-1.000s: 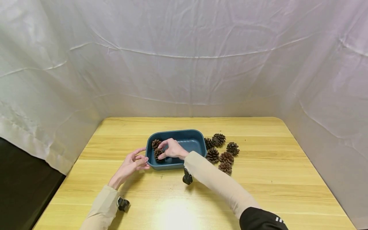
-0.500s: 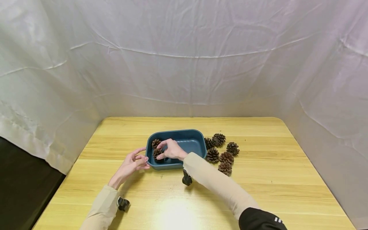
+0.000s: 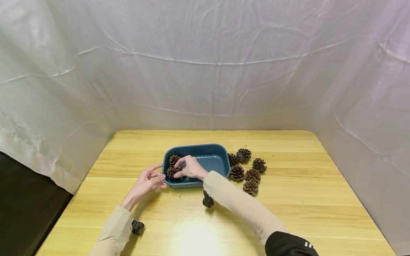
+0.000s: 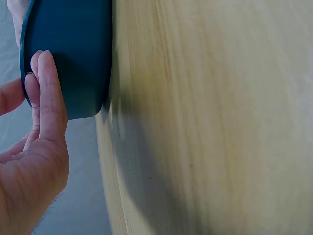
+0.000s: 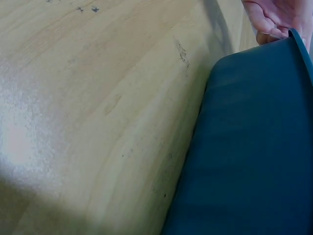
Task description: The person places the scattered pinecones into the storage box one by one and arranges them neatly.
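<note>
A dark blue rectangular box (image 3: pixel 211 164) stands on the table. My left hand (image 3: pixel 145 184) holds its near left corner; in the left wrist view, that hand's fingers (image 4: pixel 50 100) lie against the outer wall. Inside the box, my right hand (image 3: pixel 191 168) has thumb and fingers around a brown pine cone (image 3: pixel 172 173) at the left end. Another pine cone (image 3: pixel 174 160) sits just behind it. The right wrist view shows the box's outer wall (image 5: pixel 249 147) and part of my left hand (image 5: pixel 279 19); the right hand is out of that view.
Right of the box, several loose pine cones (image 3: pixel 252 176) lie in a cluster, some against its wall. The wooden table (image 3: pixel 298 199) ends at a pale cloth backdrop (image 3: pixel 211 89). A black camera (image 3: pixel 208 200) hangs at my right wrist.
My right hand has shifted slightly left inside the box, and the near pine cone has moved left with it. My left hand and the box have stayed put.
</note>
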Demonstrator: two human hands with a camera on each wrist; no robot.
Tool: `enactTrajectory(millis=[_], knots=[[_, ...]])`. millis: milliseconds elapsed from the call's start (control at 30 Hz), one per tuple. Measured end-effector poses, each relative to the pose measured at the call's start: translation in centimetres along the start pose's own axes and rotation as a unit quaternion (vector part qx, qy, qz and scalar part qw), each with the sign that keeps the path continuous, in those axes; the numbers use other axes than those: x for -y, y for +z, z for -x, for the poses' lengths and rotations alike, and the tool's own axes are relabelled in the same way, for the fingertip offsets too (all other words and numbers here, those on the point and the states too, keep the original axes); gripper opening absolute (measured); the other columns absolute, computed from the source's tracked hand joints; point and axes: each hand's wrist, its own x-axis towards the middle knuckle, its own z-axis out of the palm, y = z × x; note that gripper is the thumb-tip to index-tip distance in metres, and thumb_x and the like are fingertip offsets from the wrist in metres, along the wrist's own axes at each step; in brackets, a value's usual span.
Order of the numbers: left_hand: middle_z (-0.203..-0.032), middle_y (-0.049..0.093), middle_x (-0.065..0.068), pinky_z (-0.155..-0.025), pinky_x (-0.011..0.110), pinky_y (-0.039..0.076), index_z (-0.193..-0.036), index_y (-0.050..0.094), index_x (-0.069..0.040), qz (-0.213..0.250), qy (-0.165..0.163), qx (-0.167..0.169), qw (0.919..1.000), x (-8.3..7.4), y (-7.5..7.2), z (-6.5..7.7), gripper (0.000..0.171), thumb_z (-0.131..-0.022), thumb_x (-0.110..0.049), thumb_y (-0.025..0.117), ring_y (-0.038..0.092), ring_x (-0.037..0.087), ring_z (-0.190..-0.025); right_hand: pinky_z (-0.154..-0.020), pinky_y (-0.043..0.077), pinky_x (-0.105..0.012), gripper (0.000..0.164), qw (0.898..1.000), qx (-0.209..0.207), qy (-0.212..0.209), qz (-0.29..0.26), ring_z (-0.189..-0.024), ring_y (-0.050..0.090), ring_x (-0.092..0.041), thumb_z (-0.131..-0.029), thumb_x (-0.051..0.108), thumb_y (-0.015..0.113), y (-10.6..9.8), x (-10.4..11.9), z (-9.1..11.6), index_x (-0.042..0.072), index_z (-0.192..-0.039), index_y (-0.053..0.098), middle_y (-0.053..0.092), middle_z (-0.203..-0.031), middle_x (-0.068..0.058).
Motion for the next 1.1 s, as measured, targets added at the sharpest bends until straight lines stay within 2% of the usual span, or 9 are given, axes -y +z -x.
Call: enactTrajectory(millis=[200, 467, 767, 1100], knots=[[-0.096, 0.066, 0.002, -0.090, 0.038, 0.065, -0.156, 0.020, 0.005, -0.001, 0.003, 0.001, 1.0000, -0.02, -0.03, 0.05, 0.067, -0.101, -0.006, 0.056, 0.072, 0.013, -0.084, -0.070, 0.053, -0.020, 0.025, 1.000, -0.008, -0.002, 0.019, -0.087, 0.062, -0.013, -0.077, 0.015, 0.088, 0.04, 0.01, -0.08, 0.011, -0.099, 0.077, 0.075, -0.104, -0.005], [-0.098, 0.067, 0.004, -0.089, 0.037, 0.065, -0.157, 0.020, 0.005, 0.000, 0.001, 0.001, 1.0000, 0.00, -0.03, 0.02, 0.068, -0.101, -0.006, 0.056, 0.072, 0.013, -0.083, -0.067, 0.053, -0.020, 0.024, 1.000, -0.010, 0.013, -0.007, -0.083, 0.063, -0.013, -0.077, 0.008, 0.087, 0.08, 0.07, 0.06, 0.009, -0.098, 0.076, 0.074, -0.102, -0.007], [-0.098, 0.066, 0.004, -0.088, 0.036, 0.065, -0.156, 0.020, 0.005, -0.003, 0.000, -0.002, 1.0000, -0.07, -0.04, 0.05, 0.068, -0.101, -0.006, 0.056, 0.072, 0.013, -0.083, -0.067, 0.056, -0.020, 0.030, 1.000, 0.002, 0.001, -0.027, -0.084, 0.064, -0.013, -0.074, 0.010, 0.089, 0.23, -0.23, -0.10, 0.009, -0.102, 0.075, 0.072, -0.101, -0.007], [-0.096, 0.066, 0.001, -0.088, 0.036, 0.066, -0.156, 0.017, 0.008, -0.001, 0.009, 0.005, 0.9999, -0.23, 0.05, 0.30, 0.068, -0.101, -0.005, 0.055, 0.072, 0.013, -0.083, -0.067, 0.053, -0.019, 0.031, 1.000, -0.011, -0.005, -0.025, -0.082, 0.060, -0.010, -0.073, 0.013, 0.091, 0.64, -0.34, -0.25, 0.010, -0.100, 0.075, 0.071, -0.095, -0.006]])
